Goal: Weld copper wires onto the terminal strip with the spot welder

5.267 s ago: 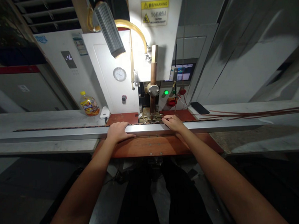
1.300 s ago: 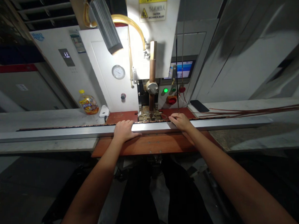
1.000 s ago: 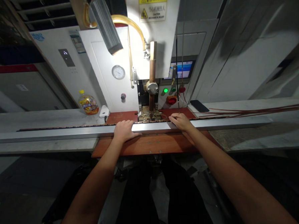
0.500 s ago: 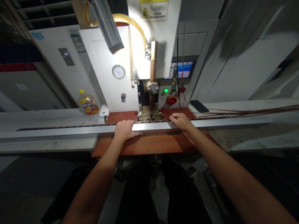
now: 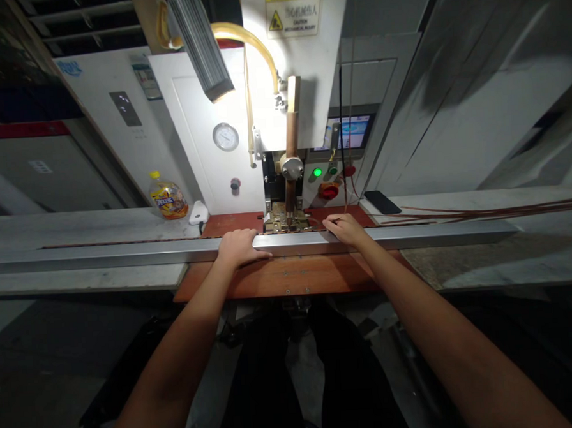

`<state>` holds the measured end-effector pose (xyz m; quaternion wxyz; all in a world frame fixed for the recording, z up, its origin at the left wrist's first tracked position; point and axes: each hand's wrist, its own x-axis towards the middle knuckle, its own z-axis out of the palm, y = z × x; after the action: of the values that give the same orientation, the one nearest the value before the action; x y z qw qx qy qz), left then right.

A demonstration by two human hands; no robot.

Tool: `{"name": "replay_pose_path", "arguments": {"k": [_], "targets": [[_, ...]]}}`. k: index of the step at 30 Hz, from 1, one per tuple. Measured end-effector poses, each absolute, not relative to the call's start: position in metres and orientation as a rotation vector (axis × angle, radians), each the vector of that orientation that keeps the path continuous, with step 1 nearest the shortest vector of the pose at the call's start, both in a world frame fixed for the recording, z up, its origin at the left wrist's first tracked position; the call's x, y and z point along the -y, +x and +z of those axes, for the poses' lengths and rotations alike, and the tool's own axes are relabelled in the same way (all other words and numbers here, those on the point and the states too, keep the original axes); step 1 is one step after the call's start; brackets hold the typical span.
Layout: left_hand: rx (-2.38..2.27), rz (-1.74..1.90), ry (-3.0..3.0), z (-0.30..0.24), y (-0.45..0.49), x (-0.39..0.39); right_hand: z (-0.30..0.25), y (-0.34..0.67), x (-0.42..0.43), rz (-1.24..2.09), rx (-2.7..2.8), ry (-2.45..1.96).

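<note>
A long grey metal bar (image 5: pixel 125 253) lies across the bench in front of a white press machine (image 5: pixel 264 81). My left hand (image 5: pixel 240 248) lies over the bar, fingers curled on its top, just left of the machine's copper electrode (image 5: pixel 291 175). My right hand (image 5: pixel 345 229) rests on the bar to the right, fingers pinched at its far edge on something too small to make out. Between my hands the bar passes in front of a brass fixture (image 5: pixel 286 221). A thin dark strip (image 5: pixel 124 242) runs along the bar's far side.
A red-brown wooden plate (image 5: pixel 289 281) lies under the bar. An orange drink bottle (image 5: pixel 169 198) and a white object (image 5: pixel 199 212) stand at the left. A dark phone (image 5: pixel 382 202) and several thin copper rods (image 5: pixel 497 213) lie at the right. Green and red buttons (image 5: pixel 327 181) sit on the machine front.
Since 5.3 s ago both hands have moved slightly right along the bar. Over the last second they hold still; only the view has tipped a little.
</note>
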<state>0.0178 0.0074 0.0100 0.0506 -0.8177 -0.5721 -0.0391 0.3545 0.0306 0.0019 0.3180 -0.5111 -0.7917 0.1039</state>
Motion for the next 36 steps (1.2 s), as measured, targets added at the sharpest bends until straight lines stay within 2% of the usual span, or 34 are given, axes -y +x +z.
{"name": "replay_pose_path", "arguments": {"k": [36], "targets": [[1.783,-0.108,-2.506,0.009,0.018,-0.019,-0.001,0.361,-0.045,0.272,2.047,-1.321]]}}
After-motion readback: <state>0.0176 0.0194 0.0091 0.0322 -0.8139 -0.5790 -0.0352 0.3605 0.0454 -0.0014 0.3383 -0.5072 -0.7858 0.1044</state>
